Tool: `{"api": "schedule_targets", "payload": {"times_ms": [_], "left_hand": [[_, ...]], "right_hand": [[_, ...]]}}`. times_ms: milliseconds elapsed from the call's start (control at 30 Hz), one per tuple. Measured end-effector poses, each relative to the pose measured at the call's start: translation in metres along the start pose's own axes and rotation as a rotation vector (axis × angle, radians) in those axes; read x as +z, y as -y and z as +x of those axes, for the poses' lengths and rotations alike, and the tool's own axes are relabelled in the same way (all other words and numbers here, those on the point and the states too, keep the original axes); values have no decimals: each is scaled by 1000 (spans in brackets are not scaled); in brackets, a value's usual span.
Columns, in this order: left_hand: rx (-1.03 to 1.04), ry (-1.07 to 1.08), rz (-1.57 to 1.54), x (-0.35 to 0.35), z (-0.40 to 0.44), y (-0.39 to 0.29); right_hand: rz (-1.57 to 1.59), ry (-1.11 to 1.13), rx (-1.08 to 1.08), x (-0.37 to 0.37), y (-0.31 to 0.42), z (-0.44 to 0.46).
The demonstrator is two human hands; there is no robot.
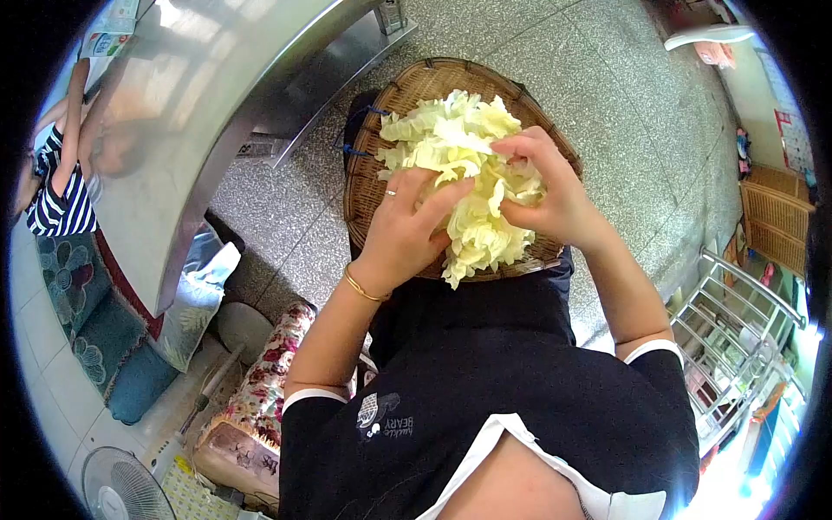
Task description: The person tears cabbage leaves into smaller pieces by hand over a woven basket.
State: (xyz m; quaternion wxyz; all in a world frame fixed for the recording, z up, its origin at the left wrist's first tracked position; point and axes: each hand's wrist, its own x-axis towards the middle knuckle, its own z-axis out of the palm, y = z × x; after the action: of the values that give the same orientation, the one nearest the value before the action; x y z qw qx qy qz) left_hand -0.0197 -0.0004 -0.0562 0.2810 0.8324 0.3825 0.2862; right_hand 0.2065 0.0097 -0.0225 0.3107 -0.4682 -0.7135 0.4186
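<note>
A heap of pale yellow-green cabbage leaves [481,234] lies in a round woven bamboo basket [433,74], which rests on my lap. Blue ties mark the basket's left rim. My left hand [407,225], with a ring and a gold bangle, curls its fingers into the near left side of the leaves. On the right side my right hand [555,191] grips the leaves between bent thumb and fingers. The two hands are a short way apart, with ruffled leaves between them. Some fingertips are hidden among the leaves.
A long pale table [208,78] with a metal edge runs along the left. Beyond it is a person in a striped shirt [65,186]. A floral padded seat [269,364] and a fan [121,490] stand lower left. A metal rack [728,338] stands at right, on the speckled floor's side.
</note>
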Motion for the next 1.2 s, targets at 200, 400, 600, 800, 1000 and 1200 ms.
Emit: {"api": "schedule_targets", "payload": {"times_ms": [200,400,600,800,1000,1200], "left_hand": [[146,35,138,-12,12,3],[43,351,-41,-53,9,-9],[-59,374,-156,-79,16,-6],[-115,131,-81,-64,27,-14],[70,-10,30,-25,40,-14],[120,195,34,-1,35,-18]], "right_hand": [[-629,-119,-422,8,-15,-11],[-698,47,-400,20,-27,-38],[-375,255,-191,0,-8,-26],[-305,313,-126,-20,19,-30],[-165,50,38,-30,0,-24],[-380,-209,172,-11,-48,2]]}}
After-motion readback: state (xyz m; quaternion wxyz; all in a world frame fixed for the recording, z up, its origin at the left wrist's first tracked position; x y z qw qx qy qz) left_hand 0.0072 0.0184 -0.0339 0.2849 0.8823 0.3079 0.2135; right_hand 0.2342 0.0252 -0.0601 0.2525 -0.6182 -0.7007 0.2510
